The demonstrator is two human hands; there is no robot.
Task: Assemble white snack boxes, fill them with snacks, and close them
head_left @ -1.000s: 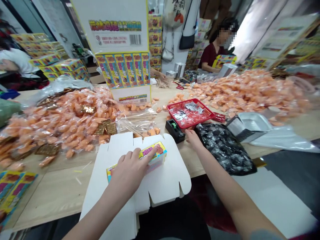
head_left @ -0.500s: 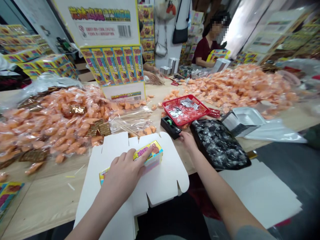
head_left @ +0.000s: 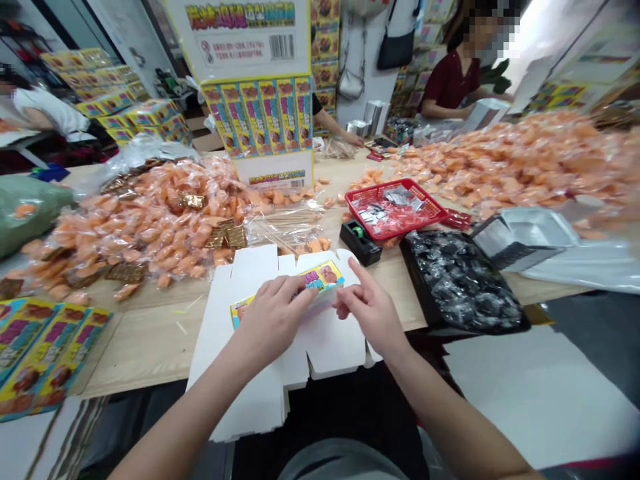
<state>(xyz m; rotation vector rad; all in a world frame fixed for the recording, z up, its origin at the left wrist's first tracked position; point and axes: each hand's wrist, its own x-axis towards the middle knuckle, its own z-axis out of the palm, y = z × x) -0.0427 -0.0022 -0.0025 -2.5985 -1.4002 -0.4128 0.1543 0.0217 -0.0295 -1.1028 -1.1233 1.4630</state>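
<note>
1. Worktable (head_left: 150,350) crosses mid-frame.
2. Flat white cardboard blanks (head_left: 333,347) lie lower centre.
3. Printed carton (head_left: 327,275) rests on them, centre.
4. Left hand (head_left: 277,310) grips it, fingers closed over the top.
5. Right hand (head_left: 373,313), index raised, others curled, is by the carton's right end; cannot tell whether it holds anything.
6. Black tape dispenser (head_left: 363,248), right of centre.

light: bright, upper right washed out | glare: gold packet (head_left: 193,201) | blur: orange pile (head_left: 565,160), right edge | lens: wide-angle stretch at edges
</note>
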